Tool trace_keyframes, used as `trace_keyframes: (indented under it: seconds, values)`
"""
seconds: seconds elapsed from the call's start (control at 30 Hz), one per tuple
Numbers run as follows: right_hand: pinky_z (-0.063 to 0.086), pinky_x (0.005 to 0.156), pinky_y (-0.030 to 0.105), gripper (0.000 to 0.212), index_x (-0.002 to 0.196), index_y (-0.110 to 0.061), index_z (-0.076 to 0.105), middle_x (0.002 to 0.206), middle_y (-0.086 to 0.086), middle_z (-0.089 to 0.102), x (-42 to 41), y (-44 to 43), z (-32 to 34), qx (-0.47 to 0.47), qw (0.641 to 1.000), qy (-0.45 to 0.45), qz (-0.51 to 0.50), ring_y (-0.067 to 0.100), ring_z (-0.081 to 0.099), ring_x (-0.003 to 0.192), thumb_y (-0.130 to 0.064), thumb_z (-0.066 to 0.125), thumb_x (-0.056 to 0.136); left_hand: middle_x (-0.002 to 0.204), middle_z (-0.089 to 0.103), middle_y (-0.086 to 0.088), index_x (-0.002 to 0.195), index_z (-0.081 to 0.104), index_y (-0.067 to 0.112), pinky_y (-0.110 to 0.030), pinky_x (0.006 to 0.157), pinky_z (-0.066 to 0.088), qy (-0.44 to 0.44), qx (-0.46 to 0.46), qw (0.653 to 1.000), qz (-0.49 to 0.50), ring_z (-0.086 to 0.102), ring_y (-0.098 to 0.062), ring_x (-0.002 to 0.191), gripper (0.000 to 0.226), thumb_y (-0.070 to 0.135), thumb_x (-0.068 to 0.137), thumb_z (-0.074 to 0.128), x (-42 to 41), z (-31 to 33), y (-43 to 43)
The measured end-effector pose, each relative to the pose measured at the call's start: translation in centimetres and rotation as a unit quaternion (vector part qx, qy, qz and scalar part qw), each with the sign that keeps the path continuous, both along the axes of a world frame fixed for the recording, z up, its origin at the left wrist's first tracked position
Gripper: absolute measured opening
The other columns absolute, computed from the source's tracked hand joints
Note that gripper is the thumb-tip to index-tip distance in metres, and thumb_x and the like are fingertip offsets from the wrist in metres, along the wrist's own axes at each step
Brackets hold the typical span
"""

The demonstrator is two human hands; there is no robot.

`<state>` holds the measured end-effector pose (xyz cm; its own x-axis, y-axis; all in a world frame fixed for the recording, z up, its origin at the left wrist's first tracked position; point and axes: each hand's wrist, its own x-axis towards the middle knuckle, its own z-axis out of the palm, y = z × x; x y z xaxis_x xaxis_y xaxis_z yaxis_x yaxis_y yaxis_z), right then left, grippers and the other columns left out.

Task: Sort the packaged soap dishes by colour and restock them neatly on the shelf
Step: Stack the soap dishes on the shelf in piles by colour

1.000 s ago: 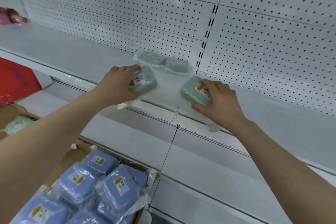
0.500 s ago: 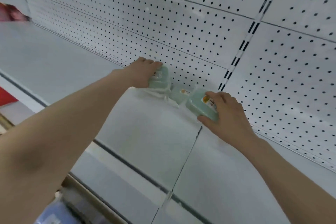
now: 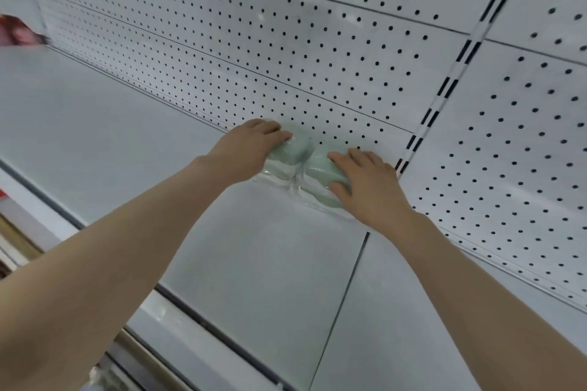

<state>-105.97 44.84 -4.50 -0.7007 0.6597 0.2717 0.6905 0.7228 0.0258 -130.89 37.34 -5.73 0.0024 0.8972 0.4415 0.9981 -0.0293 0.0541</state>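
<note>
**A:** So, from the head view, where does the left hand (image 3: 251, 149) sit?

**B:** At the back of the shelf (image 3: 127, 143), by the pegboard (image 3: 317, 57). Its fingers curl over the left dish (image 3: 293, 149), gripping it.

**A:** And the right hand (image 3: 365, 182)?

**B:** It clasps the right dish (image 3: 320, 170) (thumb at the near edge, fingers draped over the top).

**A:** How do the two lie?

**B:** Both are green, in clear wrap, side by side on the shelf, their wraps meeting.

**A:** Anything else?

**B:** A red thing (image 3: 19, 30) far left, too blurred to tell.
</note>
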Motion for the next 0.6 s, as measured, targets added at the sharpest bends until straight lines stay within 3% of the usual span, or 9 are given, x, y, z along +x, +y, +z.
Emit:
trace_keyframes:
  seconds: [0.07,0.17,0.47,0.6]
  values:
    - [0.034,0.102,0.046,0.048,0.143,-0.028,0.043,0.142,0.006,0.042,0.0,-0.3,-1.2,0.025,0.999,0.027,-0.003,0.032,0.038,0.127,-0.034,0.052,0.096,0.138,0.050,-0.008,0.138,0.051,0.018,-0.050,0.100,0.045,0.010,0.012,1.000,-0.005,0.044,-0.034,0.127,0.048,0.019,0.091,0.060,-0.3,-0.8,0.3]
    - [0.039,0.100,0.051,0.042,0.135,-0.022,0.051,0.136,0.014,0.048,-0.1,-0.2,-2.6,0.093,0.992,0.077,0.021,0.039,0.044,0.121,-0.022,0.060,0.094,0.141,0.046,-0.008,0.140,0.046,0.022,-0.053,0.099,0.044,0.009,0.004,1.000,0.016,0.039,-0.034,0.131,0.055,0.036,0.090,0.061,-0.1,-1.5,0.8]
    - [0.034,0.104,0.051,0.040,0.140,-0.021,0.044,0.135,0.011,0.048,-1.1,1.9,-3.7,0.160,0.986,0.031,0.024,0.036,0.044,0.122,-0.023,0.041,0.100,0.142,0.046,-0.008,0.138,0.047,0.021,-0.054,0.100,0.041,0.003,0.039,0.998,0.043,0.037,-0.037,0.132,0.051,0.032,0.091,0.062,0.4,-2.3,1.8]
    - [0.036,0.102,0.052,0.046,0.141,-0.022,0.044,0.136,0.010,0.048,-1.0,1.7,-3.1,0.141,0.990,-0.005,0.008,0.036,0.046,0.122,-0.032,0.027,0.099,0.147,0.040,-0.005,0.143,0.042,0.024,-0.054,0.110,0.027,0.018,0.029,0.997,0.063,0.030,-0.034,0.138,0.053,0.035,0.094,0.057,0.8,-2.1,1.5]
